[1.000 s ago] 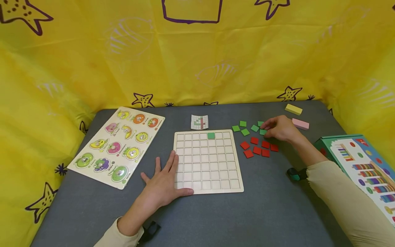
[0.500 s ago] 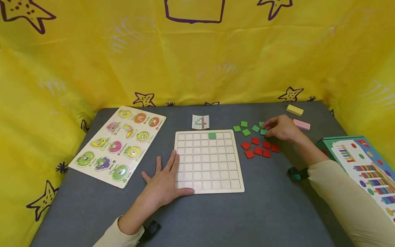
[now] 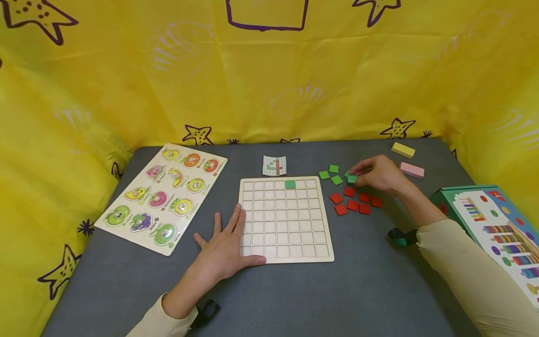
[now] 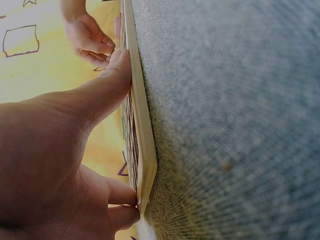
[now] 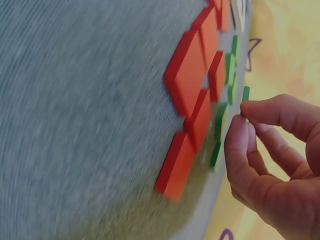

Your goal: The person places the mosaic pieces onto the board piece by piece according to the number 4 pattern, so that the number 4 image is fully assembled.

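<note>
Grey tabletop (image 3: 358,290) walled by yellow sheeting (image 3: 126,84): right hand (image 3: 379,174) pinching green tile (image 3: 352,178), left hand (image 3: 223,250) flat on grid board (image 3: 286,252).

The person is wearing cream long sleeves (image 3: 471,262) on both arms, with a dark strap (image 3: 205,312) showing at the left wrist and a teal-and-black one (image 3: 402,237) at the right.

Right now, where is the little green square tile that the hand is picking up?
In the head view, the small green square tile is pinched in the right hand, right of the wooden grid board and just above the red square tiles.
</note>
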Motion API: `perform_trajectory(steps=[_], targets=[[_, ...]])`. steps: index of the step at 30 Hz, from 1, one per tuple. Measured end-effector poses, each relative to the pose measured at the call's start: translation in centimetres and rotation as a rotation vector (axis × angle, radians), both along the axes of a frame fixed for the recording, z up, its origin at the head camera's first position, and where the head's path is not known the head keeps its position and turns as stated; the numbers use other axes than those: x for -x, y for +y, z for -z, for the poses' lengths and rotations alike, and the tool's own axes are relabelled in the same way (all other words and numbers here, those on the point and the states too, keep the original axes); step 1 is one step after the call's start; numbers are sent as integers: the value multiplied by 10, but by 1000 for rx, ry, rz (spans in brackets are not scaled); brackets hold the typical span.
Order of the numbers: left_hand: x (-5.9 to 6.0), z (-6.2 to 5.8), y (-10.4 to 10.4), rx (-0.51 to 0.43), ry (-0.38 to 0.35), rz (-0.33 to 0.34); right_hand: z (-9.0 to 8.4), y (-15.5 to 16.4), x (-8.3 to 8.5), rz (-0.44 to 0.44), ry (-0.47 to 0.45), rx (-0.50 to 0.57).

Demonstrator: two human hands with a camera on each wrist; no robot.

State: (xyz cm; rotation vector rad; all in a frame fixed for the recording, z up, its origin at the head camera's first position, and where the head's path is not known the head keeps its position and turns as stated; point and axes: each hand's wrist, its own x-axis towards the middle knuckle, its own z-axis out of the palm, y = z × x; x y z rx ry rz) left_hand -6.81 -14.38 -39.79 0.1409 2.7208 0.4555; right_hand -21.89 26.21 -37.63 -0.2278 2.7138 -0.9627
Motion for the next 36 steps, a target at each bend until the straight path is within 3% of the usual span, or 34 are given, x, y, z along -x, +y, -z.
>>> perform_trajectory(steps=[19, 29, 36], targets=[[1, 1, 0, -5, 8, 11, -8, -48, -9, -37, -34, 92], [1, 1, -1, -7, 6, 9, 1, -79, -11, -55, -52, 159], [0, 0, -2, -2, -6, 6, 5, -97, -12, -76, -71, 148]])
